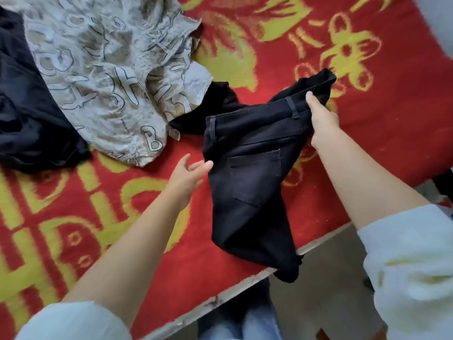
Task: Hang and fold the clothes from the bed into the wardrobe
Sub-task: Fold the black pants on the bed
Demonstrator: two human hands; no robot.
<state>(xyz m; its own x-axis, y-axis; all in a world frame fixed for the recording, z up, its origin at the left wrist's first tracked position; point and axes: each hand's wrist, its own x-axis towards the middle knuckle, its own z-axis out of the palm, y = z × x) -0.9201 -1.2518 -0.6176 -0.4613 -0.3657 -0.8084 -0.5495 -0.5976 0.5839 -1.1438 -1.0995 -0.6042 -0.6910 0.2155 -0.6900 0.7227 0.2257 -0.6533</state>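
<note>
A pair of black jeans (pixel 250 173) is lifted partly off the bed, back pocket facing me, its legs trailing over the bed's near edge. My right hand (pixel 321 121) grips the waistband at its right end. My left hand (pixel 187 174) is open, fingers spread, just left of the jeans' left waistband corner and almost touching it. A beige garment printed with letters (pixel 107 69) lies crumpled at the upper left of the bed. A black garment (pixel 27 114) lies beside it at the far left.
The bed is covered by a red blanket with yellow patterns (pixel 367 45). Its pale wooden edge (pixel 245 278) runs diagonally below the jeans. My legs in blue jeans (pixel 245 325) and grey floor (pixel 326 278) show beneath.
</note>
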